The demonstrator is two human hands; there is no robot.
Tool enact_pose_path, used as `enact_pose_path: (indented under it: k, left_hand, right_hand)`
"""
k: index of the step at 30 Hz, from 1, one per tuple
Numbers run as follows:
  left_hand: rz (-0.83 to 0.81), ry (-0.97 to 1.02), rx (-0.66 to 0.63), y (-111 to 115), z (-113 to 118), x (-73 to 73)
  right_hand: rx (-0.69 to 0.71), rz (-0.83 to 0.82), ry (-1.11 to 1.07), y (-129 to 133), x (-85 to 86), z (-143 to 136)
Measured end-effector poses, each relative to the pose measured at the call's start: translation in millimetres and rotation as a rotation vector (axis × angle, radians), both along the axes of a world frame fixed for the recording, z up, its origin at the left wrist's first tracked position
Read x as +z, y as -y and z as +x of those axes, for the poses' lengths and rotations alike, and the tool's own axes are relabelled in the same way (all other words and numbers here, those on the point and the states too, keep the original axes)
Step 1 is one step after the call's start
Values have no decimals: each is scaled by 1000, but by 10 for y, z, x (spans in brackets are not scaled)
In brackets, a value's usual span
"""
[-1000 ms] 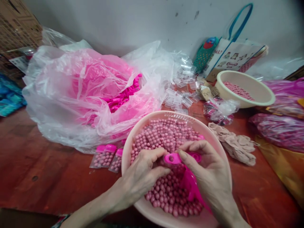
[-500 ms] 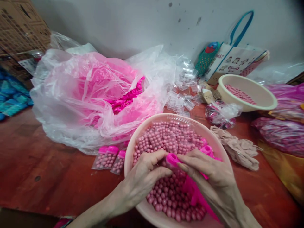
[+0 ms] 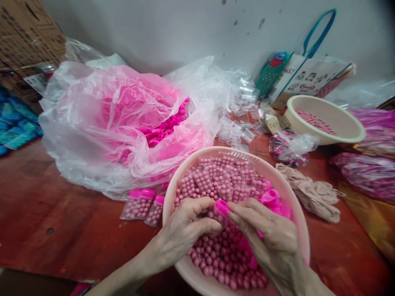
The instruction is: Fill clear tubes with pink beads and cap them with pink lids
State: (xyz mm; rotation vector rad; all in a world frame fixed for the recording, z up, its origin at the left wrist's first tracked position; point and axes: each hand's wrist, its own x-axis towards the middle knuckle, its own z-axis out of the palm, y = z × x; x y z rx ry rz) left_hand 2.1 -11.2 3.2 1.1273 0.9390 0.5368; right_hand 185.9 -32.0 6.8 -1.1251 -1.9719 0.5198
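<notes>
First, blue packs [image 3: 15, 123] lie beside a plastic bag [image 3: 117, 102] of pink parts, with capped bead packets [image 3: 141, 205] near its front edge. Over a basin [image 3: 170, 193] of beads [image 3: 220, 253], the left hand [image 3: 182, 224] curves, forefinger at a pink cap [image 3: 221, 206]; whether it grips anything, I cannot tell. The right hand [image 3: 271, 230] pinches the cap's right edge. Crumpled beige cloth [image 3: 314, 195] lies rightward.

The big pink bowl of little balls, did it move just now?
No. The big pink bowl sits about as far right of the dark spot on the red table as before.
</notes>
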Motion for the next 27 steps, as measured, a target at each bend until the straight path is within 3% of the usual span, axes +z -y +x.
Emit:
enact_pose_path:
  k: [5,12,21,24,27]
  left_hand:
    - [-24,77,27,-3,11,-27]
    - [-36,141,78,4,-19,-63]
    - [-129,150,124,-3,-19,-14]
    - [-128,155,174,8,-9,-4]
    - [-122,171,182,28,-17,-29]
  right_hand:
    - [-17,-131,-18,-28,45,-66]
    - [-66,212,239,119,-171,-105]
    - [-78,275,478,20,-44,-149]
    - [-89,245,459,-21,-95,-195]
    - [-52,342,440,-22,-164,-247]
